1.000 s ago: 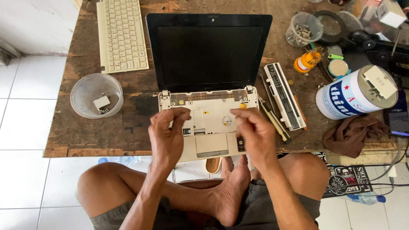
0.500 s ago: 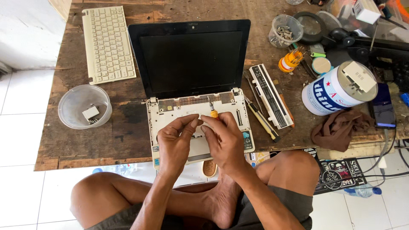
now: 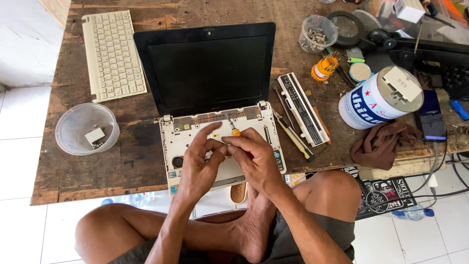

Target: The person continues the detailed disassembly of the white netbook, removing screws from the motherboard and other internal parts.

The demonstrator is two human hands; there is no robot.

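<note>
A small white laptop [image 3: 178,139] with a black screen stands open on a worn wooden table [image 3: 137,166], its keyboard removed so the inner deck shows. My right hand [image 3: 251,159] grips a small screwdriver [image 3: 233,128] with an orange handle, tip down on the deck near the hinge. My left hand [image 3: 200,164] hovers beside it over the deck's middle, fingertips touching the right hand's fingers. Both hands hide the palm rest.
The detached white keyboard [image 3: 113,55] lies at the far left. A clear plastic bowl [image 3: 73,128] holds a small part. To the right lie a battery pack [image 3: 303,108], loose tools [image 3: 292,137], a tin can [image 3: 376,100], a brown rag [image 3: 381,144] and a cup of screws [image 3: 318,33].
Both hands moved from the laptop's front edge up to the deck's middle and came together. The screwdriver now stands on the deck. The camera view shifted to the right.
</note>
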